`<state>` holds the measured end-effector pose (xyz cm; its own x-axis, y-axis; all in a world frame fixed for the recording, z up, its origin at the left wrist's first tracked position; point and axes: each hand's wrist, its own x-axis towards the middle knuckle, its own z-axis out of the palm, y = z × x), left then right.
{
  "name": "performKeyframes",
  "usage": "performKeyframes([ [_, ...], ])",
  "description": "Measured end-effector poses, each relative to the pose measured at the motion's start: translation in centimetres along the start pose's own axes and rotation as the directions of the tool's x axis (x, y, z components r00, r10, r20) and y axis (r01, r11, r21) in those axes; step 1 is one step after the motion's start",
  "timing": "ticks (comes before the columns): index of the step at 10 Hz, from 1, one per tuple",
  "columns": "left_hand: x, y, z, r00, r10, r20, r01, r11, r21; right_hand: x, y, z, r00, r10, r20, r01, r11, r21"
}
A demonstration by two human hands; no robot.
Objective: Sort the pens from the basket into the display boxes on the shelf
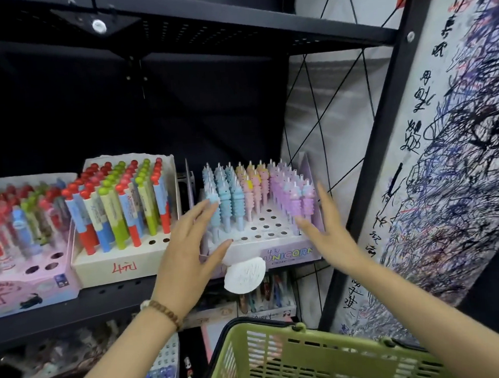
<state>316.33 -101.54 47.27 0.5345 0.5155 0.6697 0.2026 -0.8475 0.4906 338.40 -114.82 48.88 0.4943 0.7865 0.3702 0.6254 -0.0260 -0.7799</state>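
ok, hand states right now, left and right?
Left hand: open, fingers straight, holding nothing.
Right hand: open, holding nothing.

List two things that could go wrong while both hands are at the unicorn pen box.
1. The left hand has straight fingers against the blue pens; a nudge could tip the upright rows.
2. The unicorn box sits at the shelf front edge, with the right hand open beside it; a pull might slide it off towards the green basket below.
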Motion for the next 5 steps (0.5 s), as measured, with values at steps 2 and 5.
performKeyframes([
  [2, -1.5, 0.1, 1.8, 0.947, -0.248, 0.206, 0.271, 0.958, -0.094, 0.5, 1.7, 1.2, 0.999, -0.016, 0.044, 0.014, 0.999, 0.041],
  [5, -8.7, 1.0, -3.2, 0.892, -0.450, 0.030, 0.433, 0.836, -0.338, -1.5, -6.0, -1.5, 0.987, -0.132, -0.096, 0.140, 0.986, 0.091],
])
